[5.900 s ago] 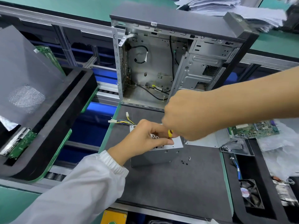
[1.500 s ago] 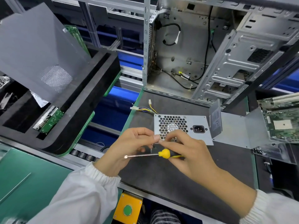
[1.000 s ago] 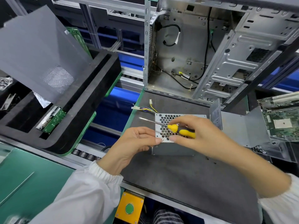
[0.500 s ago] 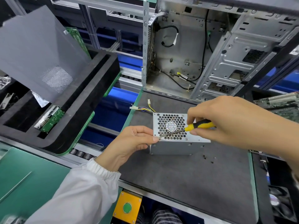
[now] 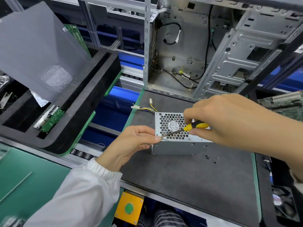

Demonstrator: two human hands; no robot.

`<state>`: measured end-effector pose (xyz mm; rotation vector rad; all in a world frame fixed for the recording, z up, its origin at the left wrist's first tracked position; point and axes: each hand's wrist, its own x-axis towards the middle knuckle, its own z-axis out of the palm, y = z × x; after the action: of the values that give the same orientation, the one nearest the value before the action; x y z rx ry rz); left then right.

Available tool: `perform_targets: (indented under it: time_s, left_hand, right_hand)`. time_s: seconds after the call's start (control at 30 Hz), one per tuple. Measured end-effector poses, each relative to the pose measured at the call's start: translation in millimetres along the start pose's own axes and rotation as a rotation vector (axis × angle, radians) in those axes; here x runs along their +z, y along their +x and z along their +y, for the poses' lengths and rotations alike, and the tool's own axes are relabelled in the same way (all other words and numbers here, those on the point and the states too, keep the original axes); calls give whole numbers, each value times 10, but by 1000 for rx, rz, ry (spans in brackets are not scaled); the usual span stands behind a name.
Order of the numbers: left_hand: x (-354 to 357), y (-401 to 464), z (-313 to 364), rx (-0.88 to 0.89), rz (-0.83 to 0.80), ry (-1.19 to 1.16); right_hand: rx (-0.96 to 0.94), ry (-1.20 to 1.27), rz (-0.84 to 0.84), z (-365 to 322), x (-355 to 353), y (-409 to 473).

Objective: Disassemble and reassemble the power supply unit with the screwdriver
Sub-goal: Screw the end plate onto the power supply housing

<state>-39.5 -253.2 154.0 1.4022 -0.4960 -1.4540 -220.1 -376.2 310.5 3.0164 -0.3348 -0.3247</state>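
1. While the open computer case (image 5: 188, 51) stands behind it, the power supply (image 5: 173, 145) sits on my grey mat (image 5: 188, 185), loose screws (image 5: 211, 158) just beside it.
2. My right hand (image 5: 229, 118) grips the screwdriver (image 5: 185, 129), tip at the near-left corner.
3. My left hand (image 5: 131, 145) pinches that corner.

Your silver metal power supply unit (image 5: 173, 145) sits on the dark grey work mat (image 5: 188, 177), the open steel computer case (image 5: 205, 51) behind it, small black loose screws (image 5: 211, 158) right of it.
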Motion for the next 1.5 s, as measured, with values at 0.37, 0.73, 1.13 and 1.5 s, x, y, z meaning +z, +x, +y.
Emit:
perform_targets:
  time_s: [0.37,0.73,1.13,1.5]
  left_hand:
    - [6,-11,23,-15,-15,-4]
    - [19,-30,45,1,-15,24]
    - [22,-21,55,-26,0,3]
    - [42,-47,57,-47,13,20]
  right_hand:
    - [-56,-242,-38,-181,-175,65]
    - [-165,-431,-94,-395,-320,248]
    - [-170,-436,-121,-322,-454,436]
    - [-305,-535,-163,-284,-474,524]
